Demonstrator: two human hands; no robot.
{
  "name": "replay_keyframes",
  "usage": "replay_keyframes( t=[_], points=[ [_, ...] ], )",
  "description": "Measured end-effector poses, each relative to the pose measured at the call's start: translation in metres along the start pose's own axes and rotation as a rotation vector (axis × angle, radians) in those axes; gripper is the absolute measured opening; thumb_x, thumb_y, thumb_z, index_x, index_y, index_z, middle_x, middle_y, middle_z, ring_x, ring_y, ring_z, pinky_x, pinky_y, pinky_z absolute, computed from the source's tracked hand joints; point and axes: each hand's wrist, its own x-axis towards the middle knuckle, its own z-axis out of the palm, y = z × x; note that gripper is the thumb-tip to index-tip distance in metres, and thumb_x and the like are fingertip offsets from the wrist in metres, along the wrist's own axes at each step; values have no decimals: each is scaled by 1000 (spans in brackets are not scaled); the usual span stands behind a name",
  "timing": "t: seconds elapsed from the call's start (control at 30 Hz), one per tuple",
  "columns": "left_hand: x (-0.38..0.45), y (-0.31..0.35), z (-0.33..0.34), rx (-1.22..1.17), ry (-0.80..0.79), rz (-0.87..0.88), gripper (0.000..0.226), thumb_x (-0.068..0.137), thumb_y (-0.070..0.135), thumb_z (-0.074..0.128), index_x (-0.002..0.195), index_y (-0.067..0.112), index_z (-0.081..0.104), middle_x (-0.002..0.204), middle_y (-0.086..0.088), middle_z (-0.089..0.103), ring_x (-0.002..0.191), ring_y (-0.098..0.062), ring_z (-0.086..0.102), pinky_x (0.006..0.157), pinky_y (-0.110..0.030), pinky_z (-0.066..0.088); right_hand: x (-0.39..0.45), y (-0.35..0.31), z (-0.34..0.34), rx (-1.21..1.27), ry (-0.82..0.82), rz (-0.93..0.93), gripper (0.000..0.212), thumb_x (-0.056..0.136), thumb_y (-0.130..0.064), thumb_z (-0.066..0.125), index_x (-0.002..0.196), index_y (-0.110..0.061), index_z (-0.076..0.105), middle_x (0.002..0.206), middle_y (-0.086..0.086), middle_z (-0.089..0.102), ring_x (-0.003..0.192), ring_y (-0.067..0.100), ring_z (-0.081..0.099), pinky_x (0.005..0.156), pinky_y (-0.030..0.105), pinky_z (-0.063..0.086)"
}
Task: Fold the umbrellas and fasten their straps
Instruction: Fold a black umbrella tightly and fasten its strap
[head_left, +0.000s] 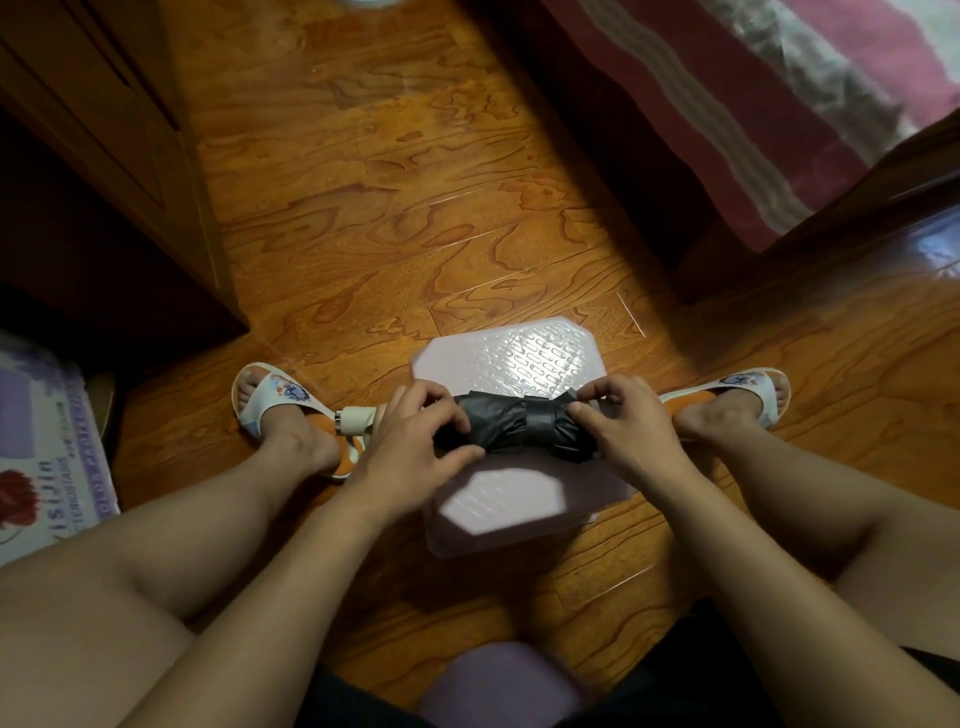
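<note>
Head view: folded dark grey umbrella (514, 422) lies sideways across a pale lilac plastic stool (524, 358), between the person's two feet. Strap (540, 420) is wrapped round the middle of the bundle; whether it is fastened, can't tell. Cream handle (358, 420) with a metal ring sticks out past the left end, just beside the left foot.

Left hand (415, 441) curls its fingers round the handle end of the canopy, thumb underneath, gripping the cloth. Right hand (631, 421) has the other end, fingers bent over the cloth and the thumb pressed along the front; the tip of the umbrella is hidden under that hand. Both forearms reach in from the bottom of the frame and cover part of the stool's near edge.

Around it: white-and-orange slippers (278, 397) on both feet, set wide apart on either side of the stool. Orange-brown wood floor (415, 208) all round. Dark wooden cabinet (104, 156) at far left, a printed mat (47, 452) with lettering beside the left leg. Bed with a red and grey striped cover (779, 104) at upper right, its dark wooden frame below. A second lilac seat (498, 680) shows blurred at bottom centre, between the knees.
</note>
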Motion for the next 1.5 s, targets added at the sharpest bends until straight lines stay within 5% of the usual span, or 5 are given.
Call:
replay_keyframes(
  t=[0.53,0.87,1.07,1.27,1.5],
  points=[
    [24,21,6,52,7,-251,28,93,20,60,72,26,43,95,3,47,95,-20,47,85,-39,35,11,-5,12,141,93,223,26,96,-25,66,73,-15,59,84,7,64,81,25,60,69,40,47],
    [21,20,16,114,36,-228,30,99,32,58,75,25,40,95,4,43,97,-16,39,87,-40,30,-2,-11,19,-190,118,85,26,99,-43,57,83,-22,52,99,-2,45,102,21,36,82,32,25],
    [26,20,19,67,24,-269,34,97,29,58,70,27,37,108,8,52,109,-16,39,87,-34,20,8,-7,16,-65,24,154,32,93,-45,67,76,-20,53,86,2,58,86,26,56,67,35,38],
    [22,27,22,81,31,-306,33,103,37,48,75,28,35,83,7,48,86,-17,46,92,-34,20,12,-22,31,-89,222,410,23,97,-38,64,94,-17,55,94,5,58,91,27,54,73,34,38],
    [38,36,18,111,40,-414,35,102,24,47,69,25,35,78,7,42,77,-16,42,93,-39,27,15,-18,27,-153,177,337,24,93,-41,65,87,-19,57,89,4,63,87,27,59,68,34,42]
  ],
)
